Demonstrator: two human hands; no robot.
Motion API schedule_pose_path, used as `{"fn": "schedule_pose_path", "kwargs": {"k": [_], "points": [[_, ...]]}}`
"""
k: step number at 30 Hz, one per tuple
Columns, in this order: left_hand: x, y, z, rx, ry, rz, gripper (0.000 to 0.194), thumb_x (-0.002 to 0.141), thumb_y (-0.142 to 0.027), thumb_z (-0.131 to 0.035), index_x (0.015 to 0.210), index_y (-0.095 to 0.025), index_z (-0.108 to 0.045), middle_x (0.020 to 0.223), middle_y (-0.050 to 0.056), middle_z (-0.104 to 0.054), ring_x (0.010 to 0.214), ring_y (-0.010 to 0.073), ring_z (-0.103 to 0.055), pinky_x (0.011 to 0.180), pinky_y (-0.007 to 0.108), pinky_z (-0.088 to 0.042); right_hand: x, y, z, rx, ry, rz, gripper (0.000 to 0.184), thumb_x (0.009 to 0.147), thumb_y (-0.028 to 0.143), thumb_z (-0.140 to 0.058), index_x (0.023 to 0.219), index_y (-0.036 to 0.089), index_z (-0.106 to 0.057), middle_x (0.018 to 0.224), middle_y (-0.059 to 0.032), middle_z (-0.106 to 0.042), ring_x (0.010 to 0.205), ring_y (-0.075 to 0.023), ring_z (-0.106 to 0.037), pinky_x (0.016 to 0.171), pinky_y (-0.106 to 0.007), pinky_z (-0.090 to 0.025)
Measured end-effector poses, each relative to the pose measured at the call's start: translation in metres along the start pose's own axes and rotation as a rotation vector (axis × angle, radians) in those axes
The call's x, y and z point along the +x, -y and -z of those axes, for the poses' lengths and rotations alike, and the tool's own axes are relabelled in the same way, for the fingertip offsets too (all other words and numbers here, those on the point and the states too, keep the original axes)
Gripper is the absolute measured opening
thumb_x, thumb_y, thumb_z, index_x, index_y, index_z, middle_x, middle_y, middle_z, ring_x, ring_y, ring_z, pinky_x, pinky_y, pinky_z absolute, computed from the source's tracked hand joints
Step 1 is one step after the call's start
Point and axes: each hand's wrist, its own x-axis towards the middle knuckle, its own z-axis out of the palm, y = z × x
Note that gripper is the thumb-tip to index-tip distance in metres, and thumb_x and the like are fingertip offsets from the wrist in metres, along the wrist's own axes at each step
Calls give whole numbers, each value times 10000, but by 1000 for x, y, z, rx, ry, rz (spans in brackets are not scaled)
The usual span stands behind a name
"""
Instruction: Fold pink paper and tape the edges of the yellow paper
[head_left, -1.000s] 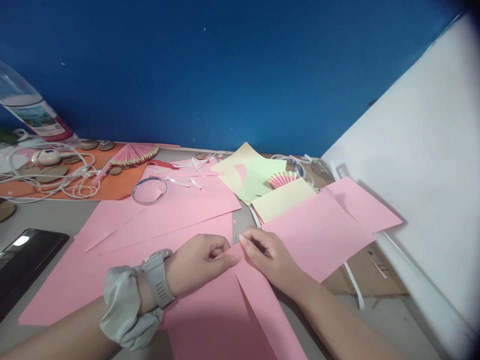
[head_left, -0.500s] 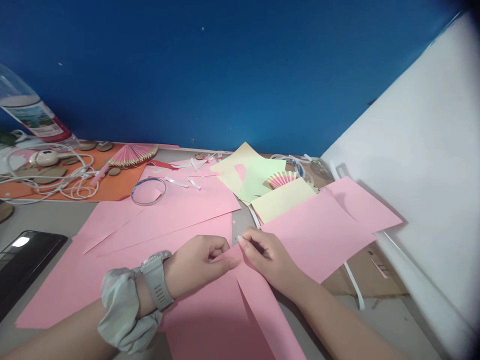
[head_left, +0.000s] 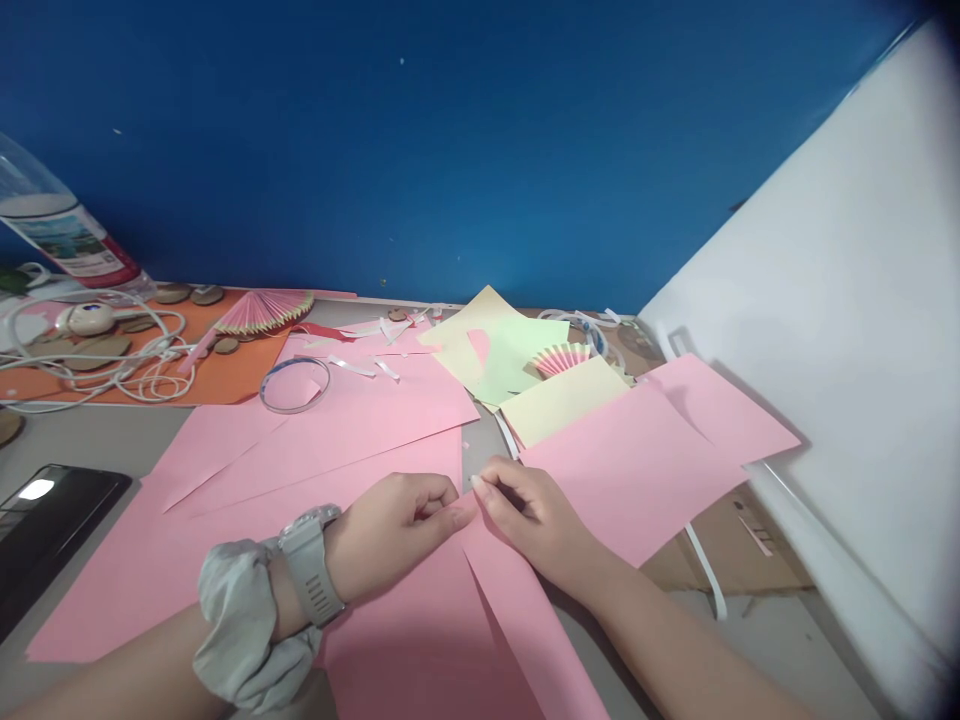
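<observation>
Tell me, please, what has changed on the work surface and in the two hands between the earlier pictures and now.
Nothing has visibly changed beyond a slight shift of the whole view. The left hand and right hand still pinch the edge of the pink sheet, with nothing newly gripped or let go. The phone, pleated fan and bottle stayed as they were.

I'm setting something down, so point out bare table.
Bare table shows between the phone, orange paper and pink sheets, and between the cardboard and right forearm. The back is crowded with cable, fans and scraps.
</observation>
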Motion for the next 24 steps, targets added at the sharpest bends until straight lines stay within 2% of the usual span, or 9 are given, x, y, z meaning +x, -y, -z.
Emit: {"fn": "schedule_pose_path", "kwargs": {"k": [6,11,15,24], "points": [[-1,1,1,-75,-22,23,453,875,-542,-390,607,-185,-313,565,-73,-226,518,83,-209,468,231,-180,-1,4,6,6,36,-51,331,915,346,-400,645,204,-271,620,58,-268,562,-89,-268,513,-233,-249],[0,0,2,-111,-34,5,446,881,-528,-395,605,-184,-323,570,-72,-218,525,84,-198,467,233,-176,-3,7,16,-69,136,-102,346,918,402,-386,654,202,-287,613,58,-265,558,-92,-253,495,-249,-210],[0,3,2,-139,-51,4,425,882,-507,-404,614,-184,-331,574,-73,-224,529,83,-205,476,232,-185,-4,9,19,-107,138,-117,372,912,447,-379,647,200,-293,610,56,-263,548,-93,-251,481,-256,-192],[-1,2,3,-147,-81,42,388,865,-484,-434,628,-184,-367,574,-73,-228,527,85,-217,480,225,-197,-7,16,26,-211,85,-13,339,912,407,-410,651,195,-369,668,33,-410,610,-116,-369,541,-261,-278]]}}
